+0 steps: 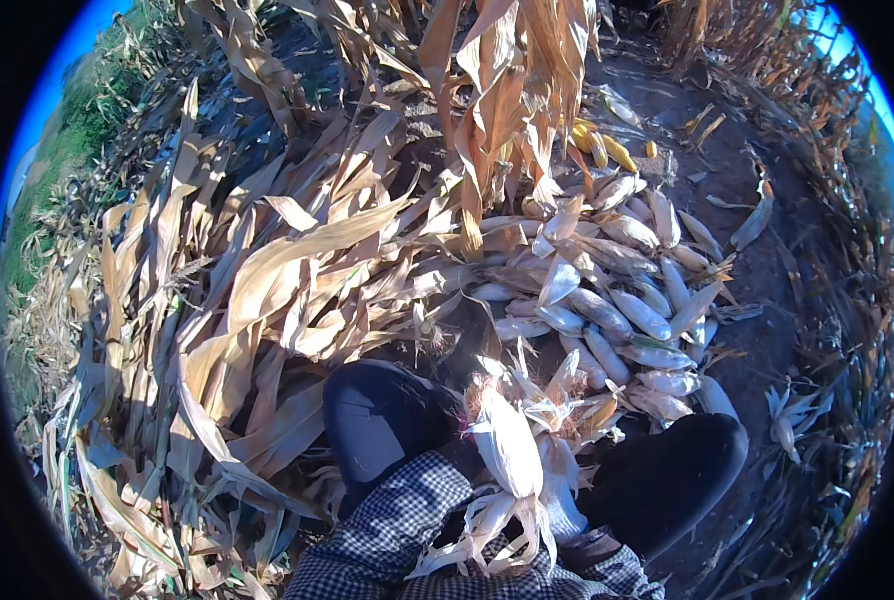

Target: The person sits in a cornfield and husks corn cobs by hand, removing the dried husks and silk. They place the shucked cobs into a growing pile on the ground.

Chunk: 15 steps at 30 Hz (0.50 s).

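Note:
An ear of corn (508,442) in a pale husk stands upright over my lap, between my knees. Loose husk leaves (503,525) hang peeled down around its lower end. Against its right side is my right hand (563,495), in a whitish knitted glove; its fingers are largely hidden by the ear and by more dry husks (559,409). My left hand is out of sight behind the ear, past the checked left sleeve (409,495). Beyond my knees lies a heap of pale corn ears (604,311), many still wrapped in husk.
Dry cornstalks and leaves (304,277) cover the ground to the left. Tall dry leaves (499,112) rise ahead. Several bare yellow cobs (600,146) lie past the heap, on soil (769,300). My dark-covered knees (672,472) flank the ear. More stalks (852,247) border the right.

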{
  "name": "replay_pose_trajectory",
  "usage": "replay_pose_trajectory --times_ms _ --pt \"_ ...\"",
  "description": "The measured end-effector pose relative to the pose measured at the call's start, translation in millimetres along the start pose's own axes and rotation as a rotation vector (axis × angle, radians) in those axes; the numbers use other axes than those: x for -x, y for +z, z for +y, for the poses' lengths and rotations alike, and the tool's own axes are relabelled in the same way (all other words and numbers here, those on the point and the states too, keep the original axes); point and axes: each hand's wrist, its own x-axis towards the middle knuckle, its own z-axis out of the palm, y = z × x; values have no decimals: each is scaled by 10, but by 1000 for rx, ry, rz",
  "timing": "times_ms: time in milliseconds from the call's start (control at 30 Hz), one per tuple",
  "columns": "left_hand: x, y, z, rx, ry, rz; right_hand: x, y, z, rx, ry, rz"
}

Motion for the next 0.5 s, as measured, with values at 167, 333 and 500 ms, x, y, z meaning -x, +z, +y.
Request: replay_pose_trajectory --times_ms 167,333,500 --pt "-174 -646 -586 -10 -145 27 8 -162 262 -458 438 94" --pt "-415 -948 -894 -11 -144 70 -36 -206 -69 -322 500 -8" --pt "-583 -487 -101 -61 34 -136 -403 -486 -862 596 15 -51"
